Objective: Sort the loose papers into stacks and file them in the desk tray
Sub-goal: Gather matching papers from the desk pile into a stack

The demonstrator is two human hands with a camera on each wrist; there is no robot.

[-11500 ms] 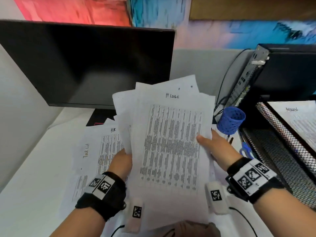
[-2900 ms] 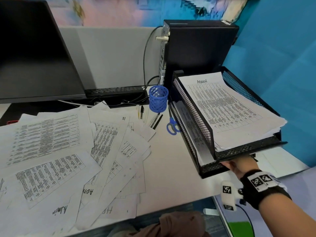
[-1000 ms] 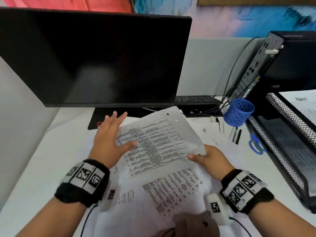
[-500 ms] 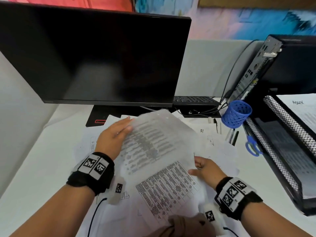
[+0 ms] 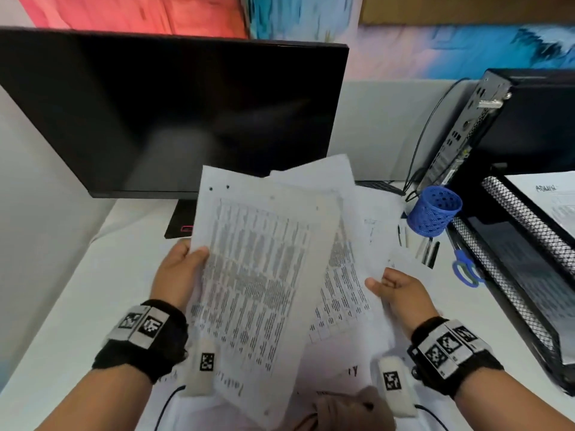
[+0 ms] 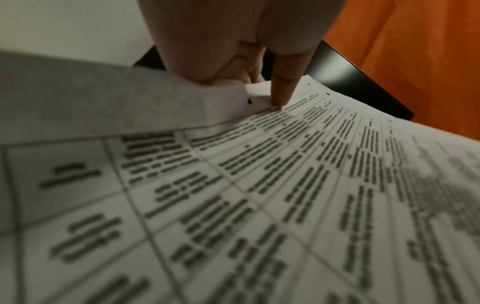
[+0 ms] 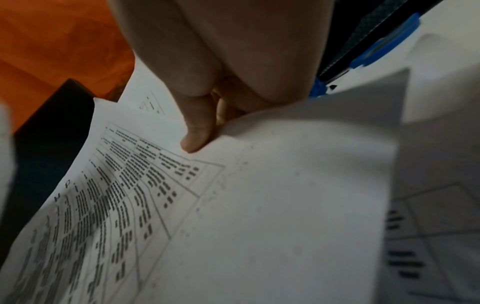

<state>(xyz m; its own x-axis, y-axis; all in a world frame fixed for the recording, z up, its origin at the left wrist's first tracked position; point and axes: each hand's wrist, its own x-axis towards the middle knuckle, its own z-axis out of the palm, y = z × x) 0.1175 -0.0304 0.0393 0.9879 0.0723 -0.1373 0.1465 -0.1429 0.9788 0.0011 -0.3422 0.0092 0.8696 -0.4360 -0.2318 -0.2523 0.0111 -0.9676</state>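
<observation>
Fingers of both hands gripped white printed paper sheets.
Left hand [image 5: 177,272] pinched the front table-printed sheet [image 5: 258,275]; right hand [image 5: 401,290] pinched another sheet [image 5: 342,275] behind it.

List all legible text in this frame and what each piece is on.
"ADMIN", handwritten and blurred, my best reading: top sheet in the desk tray.
Handwriting on the sheets on the desk: unreadable.
Printed tables on the sheets held by the left hand and right hand: too blurred.
</observation>
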